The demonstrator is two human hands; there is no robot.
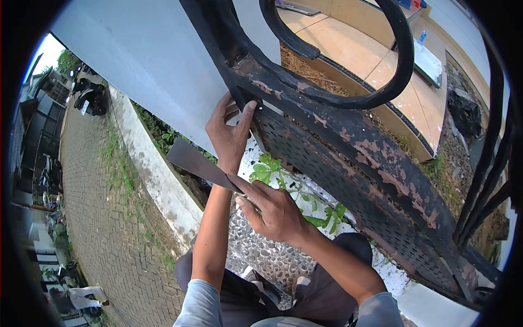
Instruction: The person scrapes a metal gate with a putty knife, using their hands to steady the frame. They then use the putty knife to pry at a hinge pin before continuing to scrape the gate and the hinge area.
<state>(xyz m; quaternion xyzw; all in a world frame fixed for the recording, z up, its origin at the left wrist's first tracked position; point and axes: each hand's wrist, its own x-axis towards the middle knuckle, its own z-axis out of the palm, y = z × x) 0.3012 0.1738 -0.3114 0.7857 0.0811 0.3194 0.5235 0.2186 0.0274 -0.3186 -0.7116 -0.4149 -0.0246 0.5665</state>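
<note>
A black metal gate frame (348, 136) with peeling paint and reddish-brown patches runs diagonally down to the right, a perforated panel (327, 169) beneath it. My left hand (231, 128) grips the edge of the frame's upright, thumb on one side and fingers curled partly behind it. In my right hand (272, 210) is a scraper with a wide, flat metal blade (199, 163) pointing up and left. The blade passes over my left wrist and is apart from the frame; its handle is mostly hidden in my fingers.
A curled black bar (403, 54) arches above the frame. Leafy weeds (267, 169) grow below it beside a pebbled floor (272, 256). A pale panel (147, 60) stands at the upper left. Beyond are a low wall (158, 180), a paved lane, a motorbike (89, 98) and a person (87, 297).
</note>
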